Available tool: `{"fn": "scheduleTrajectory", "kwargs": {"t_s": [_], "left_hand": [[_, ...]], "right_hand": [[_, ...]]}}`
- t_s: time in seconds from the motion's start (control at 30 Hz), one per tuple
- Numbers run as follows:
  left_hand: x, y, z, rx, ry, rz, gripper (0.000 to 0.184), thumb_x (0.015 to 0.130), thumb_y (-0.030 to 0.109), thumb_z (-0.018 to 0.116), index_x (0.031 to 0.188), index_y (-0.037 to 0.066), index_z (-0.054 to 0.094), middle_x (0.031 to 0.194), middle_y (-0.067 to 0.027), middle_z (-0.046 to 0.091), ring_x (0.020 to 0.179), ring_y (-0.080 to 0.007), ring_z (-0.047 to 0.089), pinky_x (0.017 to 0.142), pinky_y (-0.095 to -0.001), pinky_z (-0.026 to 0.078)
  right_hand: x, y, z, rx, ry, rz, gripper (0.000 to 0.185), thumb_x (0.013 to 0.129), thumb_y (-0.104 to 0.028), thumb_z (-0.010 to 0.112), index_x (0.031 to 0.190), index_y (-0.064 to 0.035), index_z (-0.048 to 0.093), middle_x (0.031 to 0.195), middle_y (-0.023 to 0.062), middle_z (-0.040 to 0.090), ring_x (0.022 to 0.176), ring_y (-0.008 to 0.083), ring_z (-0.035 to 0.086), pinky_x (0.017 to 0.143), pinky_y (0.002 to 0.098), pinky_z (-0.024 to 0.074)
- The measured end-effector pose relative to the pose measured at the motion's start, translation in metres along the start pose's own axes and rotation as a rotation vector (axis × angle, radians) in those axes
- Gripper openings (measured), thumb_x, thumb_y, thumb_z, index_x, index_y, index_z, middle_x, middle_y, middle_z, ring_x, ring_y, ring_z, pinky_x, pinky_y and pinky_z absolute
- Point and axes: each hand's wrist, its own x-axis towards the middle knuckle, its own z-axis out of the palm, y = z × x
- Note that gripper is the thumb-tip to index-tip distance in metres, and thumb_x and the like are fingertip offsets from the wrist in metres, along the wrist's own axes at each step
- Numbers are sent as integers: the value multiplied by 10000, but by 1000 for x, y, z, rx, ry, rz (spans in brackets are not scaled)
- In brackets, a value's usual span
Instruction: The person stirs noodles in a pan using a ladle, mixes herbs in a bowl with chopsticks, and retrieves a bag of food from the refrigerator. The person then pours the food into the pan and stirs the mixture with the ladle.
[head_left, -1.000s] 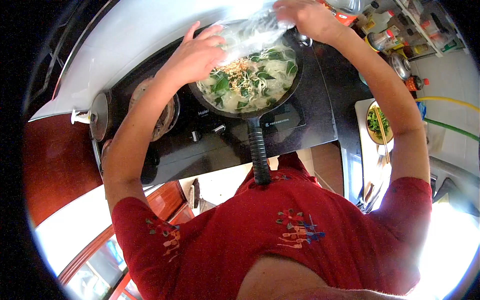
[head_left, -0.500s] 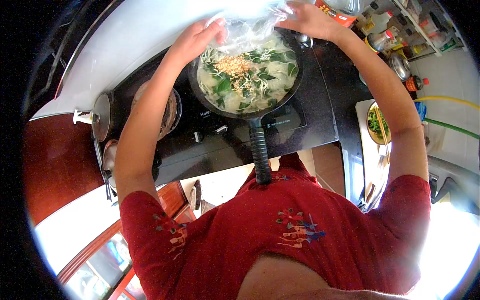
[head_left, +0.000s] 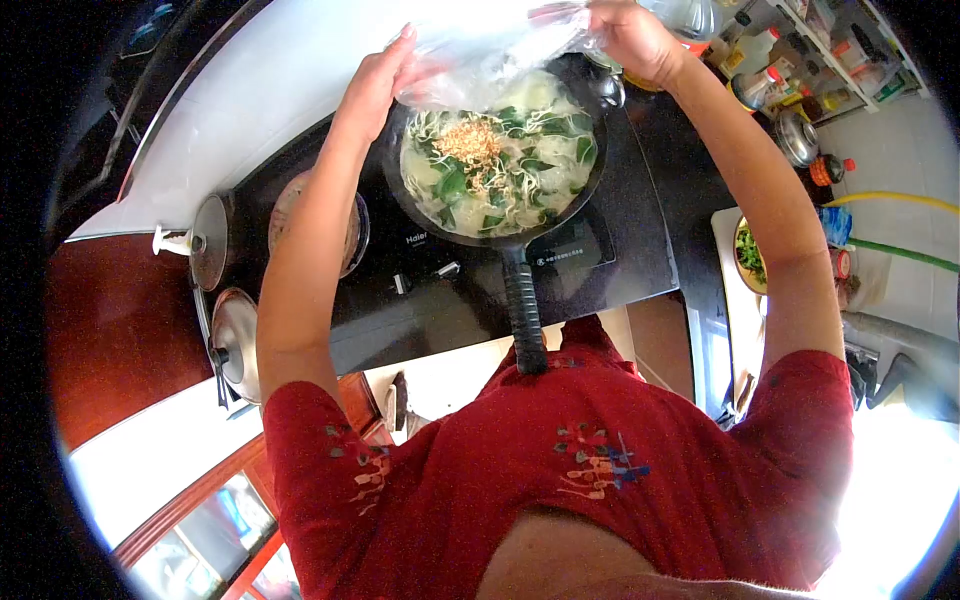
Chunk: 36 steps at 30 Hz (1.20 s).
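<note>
A clear plastic bag (head_left: 480, 65) is stretched between my two hands above the far side of a black pan (head_left: 394, 170). My left hand (head_left: 380, 85) touches the bag's left side, its thumb and fingers partly hidden by the film. At the bag's right end, my right hand (head_left: 640, 40) has its fingers closed on the plastic. In the pan lies a pale soup with green leaves and white sprouts (head_left: 520, 190). A heap of tan chopped bits (head_left: 468, 143) rests on top, left of the middle. The pan's black handle (head_left: 523, 310) points toward my body.
The pan stands on a black cooktop (head_left: 440, 305). Metal lids (head_left: 237, 340) and a round dish (head_left: 290, 210) are at the left. A bowl of chopped greens (head_left: 750, 258) sits on a board at the right, with bottles (head_left: 752, 85) and a rack (head_left: 850, 75) beyond.
The bag has been spread wider between my hands. My left hand has moved left and turned more upright, while my right hand has shifted slightly right. The heap is more fully visible.
</note>
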Motion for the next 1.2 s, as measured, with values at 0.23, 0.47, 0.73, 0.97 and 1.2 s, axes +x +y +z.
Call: {"fn": "scheduleTrajectory", "kwargs": {"t_s": [0.23,0.47,0.73,0.97,1.2], "left_hand": [[5,-4,-4,-192,149,-48,488,870,508,447,639,82,503,602,-26,512,823,-168,619,643,-266,414],[2,10,-10,178,78,68,559,868,507,448,515,75,473,664,-50,549,799,-190,586,880,-340,359],[-21,30,-10,1393,-87,645,275,829,320,564,865,63,655,1021,-64,612,1217,-175,391,1030,-477,162],[-8,-4,-20,1240,-2,655,307,876,288,505,966,23,629,1084,-131,592,1018,-259,546,884,-340,402],[-28,-3,-5,251,-5,160,398,862,397,529,721,39,628,696,-17,594,739,-154,535,759,-324,414]], "right_hand": [[10,-39,15,1173,-46,378,208,761,-156,550,855,25,591,864,90,590,938,234,547,845,358,403],[9,-62,19,-267,-339,221,517,854,-444,515,1113,1,560,1121,107,568,957,188,521,816,307,403],[5,-77,10,-653,-28,-373,170,760,-156,564,859,-22,597,994,86,575,1105,272,461,932,416,344],[5,-60,15,-343,-113,95,212,818,-207,562,739,-11,580,817,149,585,788,271,549,713,341,432],[0,-46,24,542,80,427,286,843,-324,575,918,-52,621,824,77,608,795,168,555,758,263,427]]}}
